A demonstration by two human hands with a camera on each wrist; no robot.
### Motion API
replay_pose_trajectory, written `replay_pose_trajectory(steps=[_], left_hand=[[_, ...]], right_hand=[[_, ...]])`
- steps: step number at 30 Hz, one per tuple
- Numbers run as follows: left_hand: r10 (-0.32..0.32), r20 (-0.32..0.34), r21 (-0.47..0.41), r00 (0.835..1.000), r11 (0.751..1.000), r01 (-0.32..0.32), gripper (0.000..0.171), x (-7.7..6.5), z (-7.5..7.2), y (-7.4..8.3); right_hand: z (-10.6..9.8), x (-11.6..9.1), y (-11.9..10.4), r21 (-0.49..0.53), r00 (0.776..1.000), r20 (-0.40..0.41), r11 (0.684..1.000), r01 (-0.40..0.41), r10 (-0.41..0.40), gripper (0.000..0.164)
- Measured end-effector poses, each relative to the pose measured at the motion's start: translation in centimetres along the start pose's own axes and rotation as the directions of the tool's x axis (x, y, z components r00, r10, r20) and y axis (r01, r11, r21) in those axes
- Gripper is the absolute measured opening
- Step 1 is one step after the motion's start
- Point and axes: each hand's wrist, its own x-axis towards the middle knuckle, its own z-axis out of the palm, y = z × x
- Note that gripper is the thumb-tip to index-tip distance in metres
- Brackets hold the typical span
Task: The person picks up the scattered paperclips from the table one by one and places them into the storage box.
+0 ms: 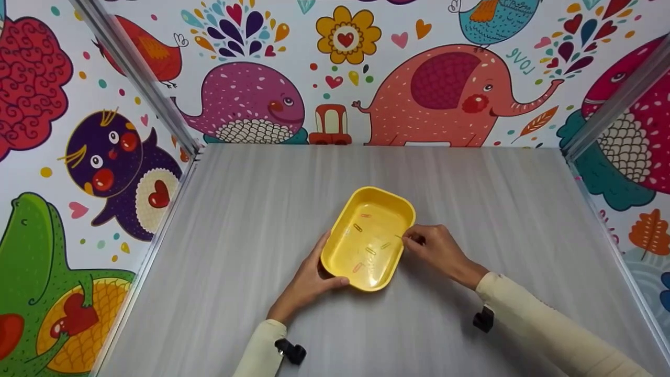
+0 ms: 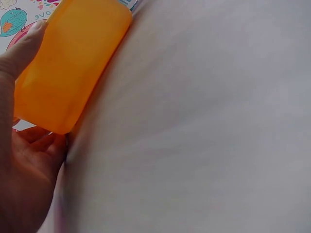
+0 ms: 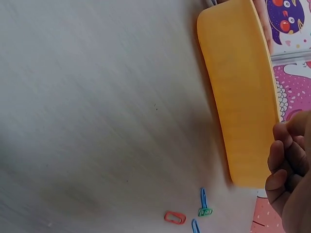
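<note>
A yellow tray (image 1: 335, 225) stands on the table with several small paper clips inside, among them a dark one (image 1: 358, 228) and a reddish one (image 1: 358, 267). My left hand (image 1: 308, 283) grips the tray's near left corner, thumb by the near rim, fingers along the side. At the tray's right rim, my right hand (image 1: 437, 248) pinches a thin paper clip (image 1: 399, 236) whose tip points over the inside. In the right wrist view the fingertips (image 3: 280, 133) are at the rim, and the clip between them is hidden.
Beyond the tray's end in the right wrist view, a red paper clip (image 3: 175, 217), a green clip (image 3: 205, 212) and blue ones (image 3: 195, 225) lie on the table. The grey table (image 1: 251, 209) is bordered by metal-edged walls with cartoon animals (image 1: 251, 99).
</note>
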Motion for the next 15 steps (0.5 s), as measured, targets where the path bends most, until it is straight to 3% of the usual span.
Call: replay_pose_trajectory(steps=[15], left_hand=[[0.008,-0.009,-0.004,1.000,1.000,-0.008,0.120,-0.1,0.1,0.2]], right_hand=[[0.3,1.2,-0.9,-0.063,0.998,0.055,0.997,0.044,-0.040,0.006]])
